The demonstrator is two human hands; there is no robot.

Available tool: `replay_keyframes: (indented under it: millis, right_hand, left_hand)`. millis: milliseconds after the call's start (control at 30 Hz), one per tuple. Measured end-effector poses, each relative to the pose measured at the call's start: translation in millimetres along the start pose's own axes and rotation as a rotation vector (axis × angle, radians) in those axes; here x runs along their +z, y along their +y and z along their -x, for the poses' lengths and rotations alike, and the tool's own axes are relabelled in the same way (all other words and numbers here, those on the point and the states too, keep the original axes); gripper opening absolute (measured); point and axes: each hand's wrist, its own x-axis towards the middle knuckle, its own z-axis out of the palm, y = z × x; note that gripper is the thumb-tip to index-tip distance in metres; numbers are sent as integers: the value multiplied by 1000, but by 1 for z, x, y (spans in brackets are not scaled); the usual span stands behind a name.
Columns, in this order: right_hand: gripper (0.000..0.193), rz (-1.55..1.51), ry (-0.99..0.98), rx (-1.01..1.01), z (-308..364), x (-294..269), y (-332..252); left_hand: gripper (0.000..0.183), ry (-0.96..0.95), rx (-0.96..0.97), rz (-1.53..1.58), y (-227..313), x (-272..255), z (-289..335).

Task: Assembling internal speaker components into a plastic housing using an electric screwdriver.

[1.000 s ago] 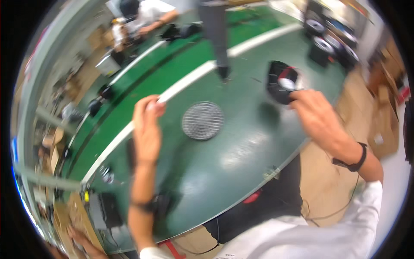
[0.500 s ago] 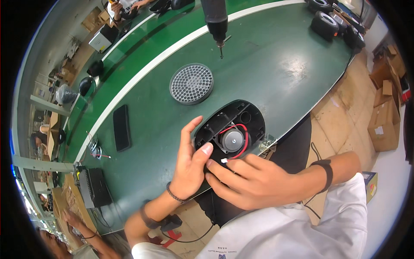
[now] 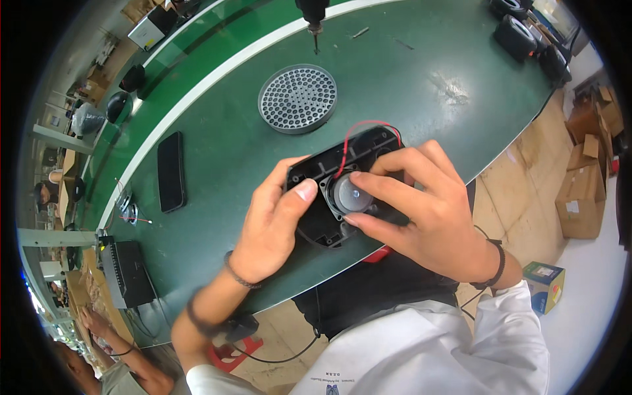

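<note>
My left hand grips the left side of a black plastic housing, its thumb on the near face. Inside the housing sits a round grey speaker on a square frame. The thumb and fingers of my right hand pinch the speaker's round back. A red wire loops from the speaker over the housing's far edge; its end is hidden. Beyond the housing lies a round grey tray full of small holes. An upright power screwdriver hangs above the table, bit pointing down.
A black phone lies on the green table, left of the housing. Another speaker with wires and a black box are farther left. Black wheels stand at the far right. Cardboard boxes are on the floor. Another person's arm shows lower left.
My right hand has gone from the wire's white plug at the near edge to the speaker. The red wire now loops over the far side, and the housing is tilted differently. The view has shifted.
</note>
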Motion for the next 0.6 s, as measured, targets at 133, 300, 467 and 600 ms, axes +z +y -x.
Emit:
replay_keyframes:
  millis: [133, 300, 467, 600]
  right_hand:
    - [43, 132, -17, -34, -3, 3, -6]
    - [47, 155, -28, -26, 0, 4, -7]
    - [47, 110, 51, -40, 6, 13, 1]
    - [47, 85, 75, -32, 8, 15, 2]
  left_hand:
    - [39, 1, 7, -6, 0, -3, 0]
    - [40, 33, -6, -31, -1, 2, 0]
    - [43, 67, 20, -101, 1, 4, -2]
    - [43, 79, 16, -122, 1, 6, -2]
